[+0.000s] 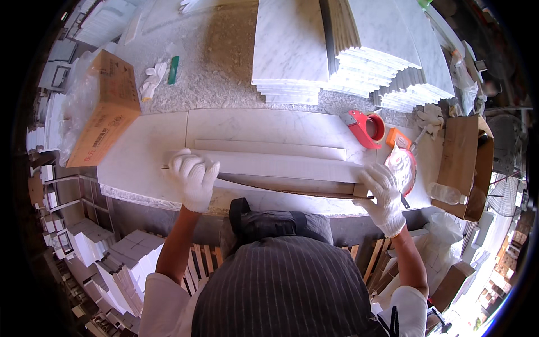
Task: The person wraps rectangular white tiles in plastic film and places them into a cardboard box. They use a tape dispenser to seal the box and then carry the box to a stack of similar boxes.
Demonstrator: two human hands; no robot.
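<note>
Seen from above, a person in white knitted gloves stands at a pale, marble-like bench (pixel 140 151). A long, narrow white carton (pixel 286 167) lies crosswise near the front edge, its brown inner side showing toward the person. The left hand (pixel 193 178) has its grip closed on the carton's left end, fingers curled; the right hand (pixel 384 194) has its grip clamped on the right end. Just behind the carton lies a flat white strip (pixel 269 148).

To the right are a red tape dispenser (pixel 362 130), a small orange box (pixel 398 139) and a red-rimmed bundle (pixel 401 168), perhaps plastic-wrapped, though glare blurs it. Farther right stands an open brown box (pixel 459 160) with a clear bottle (pixel 447 194) beside it. Stacked grey-veined slabs (pixel 292 45) stand beyond; a printed brown box (pixel 106 112) leans at the left.
</note>
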